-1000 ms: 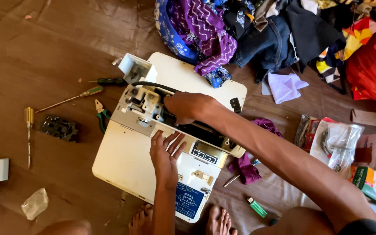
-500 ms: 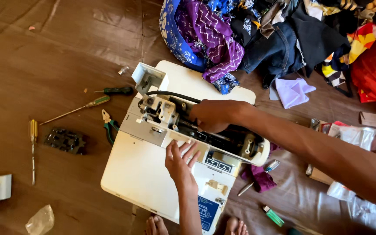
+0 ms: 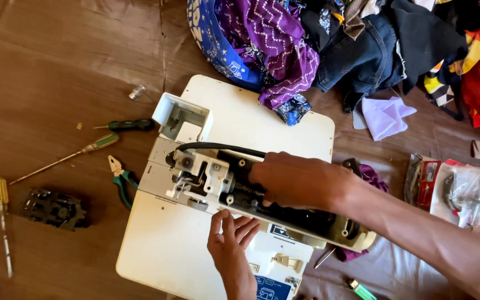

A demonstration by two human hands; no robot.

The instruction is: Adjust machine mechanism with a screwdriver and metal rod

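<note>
Brown floor, tools lying well left of hands. Sewing machine (image 3: 234,183) opened, now larger in view. Right hand (image 3: 298,180) still gripping exposed mechanism; left hand (image 3: 230,239) flat, fingers spread, against machine front.

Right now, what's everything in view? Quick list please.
sewing machine: 1, cream, opened, on its side, centre
screwdrivers: 3, green and yellow handles, floor at left
pliers: 1, green grips, beside the machine
black part: 1, floor at far left
clothes pile: mixed colours, top right
plastic packets: clear, right edge
lighter: 1, green, bottom
left hand: flat on the machine's face
right hand: gripping the machine's black inner section
</note>
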